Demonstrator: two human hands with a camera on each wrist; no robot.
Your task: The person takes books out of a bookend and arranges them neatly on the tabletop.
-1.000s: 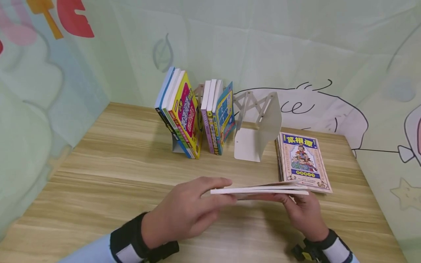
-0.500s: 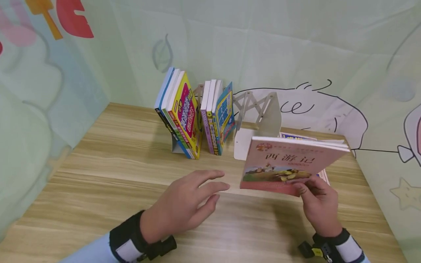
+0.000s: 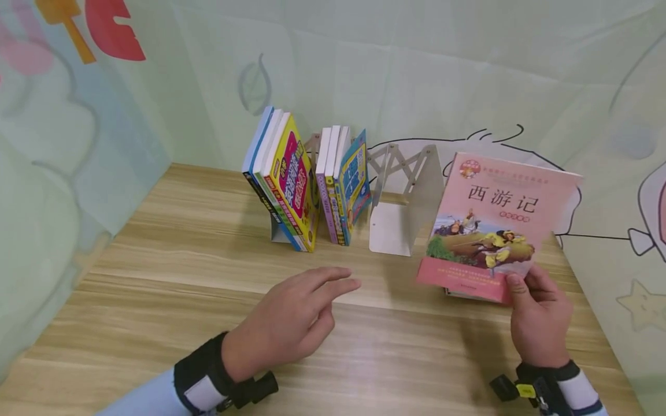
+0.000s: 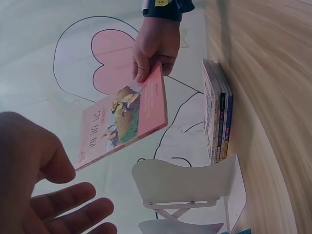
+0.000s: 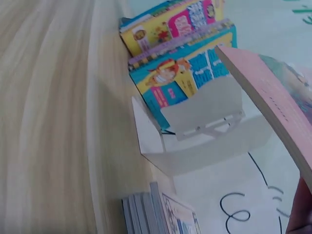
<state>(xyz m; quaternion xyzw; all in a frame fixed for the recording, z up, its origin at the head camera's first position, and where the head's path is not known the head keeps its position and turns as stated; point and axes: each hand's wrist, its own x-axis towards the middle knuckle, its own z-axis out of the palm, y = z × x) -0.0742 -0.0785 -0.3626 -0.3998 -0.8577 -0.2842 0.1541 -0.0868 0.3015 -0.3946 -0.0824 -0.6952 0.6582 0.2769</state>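
Observation:
A pink book [image 3: 484, 225] with a painted scene on its cover is held up at the right in the head view. My right hand [image 3: 543, 315] grips its lower right corner, thumb on the front cover. In the left wrist view the pink book [image 4: 124, 114] hangs in the air, well above the table. My left hand [image 3: 291, 320] hovers over the table, fingers extended and holding nothing. Behind the raised book, a stack of books [image 4: 219, 112] lies on the table and is mostly hidden in the head view.
A white metal folding bookend rack [image 3: 392, 228] stands along the back wall, its right section holding no book. Its left sections hold a yellow book [image 3: 296, 182] with others and a blue book [image 3: 355, 173] with others. The wooden table [image 3: 182, 277] meets fabric walls.
My left hand has let go of the pink book. My right hand has carried it up and to the right, turning its cover to face the head camera.

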